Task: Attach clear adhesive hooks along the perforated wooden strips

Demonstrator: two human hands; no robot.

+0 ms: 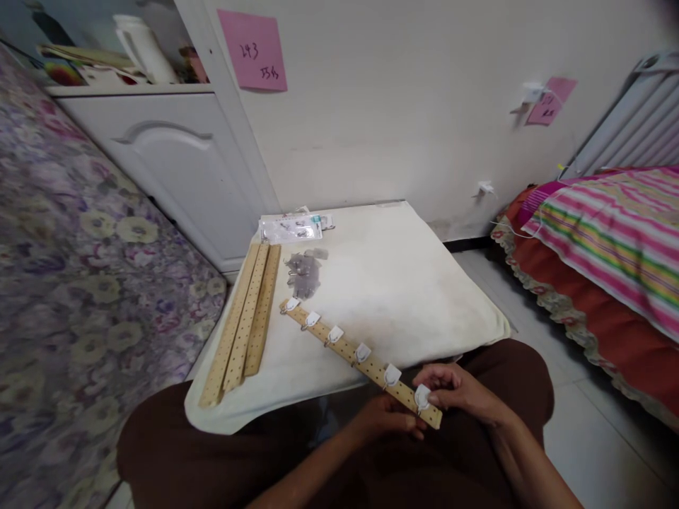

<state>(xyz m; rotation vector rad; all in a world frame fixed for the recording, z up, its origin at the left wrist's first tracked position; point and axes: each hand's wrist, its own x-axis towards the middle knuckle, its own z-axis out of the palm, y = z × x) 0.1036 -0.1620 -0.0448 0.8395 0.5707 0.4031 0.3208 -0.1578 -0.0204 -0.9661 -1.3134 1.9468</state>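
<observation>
A narrow wooden strip with rows of holes slants from the tabletop to above my lap. Several white tags with metal hooks are spaced along it. My left hand is closed around the strip's near end from below. At that same end, my right hand has its thumb against the last white hook tag, with its fingers curled behind. What lies under those fingers is hidden. Beyond the strip's far end lies a cluster of grey translucent pieces with small metal parts.
The white-covered table stands against the wall. Several perforated wooden strips lie along its left side, with clear plastic packaging behind them. A floral curtain hangs at left; a bed with striped bedding is at right.
</observation>
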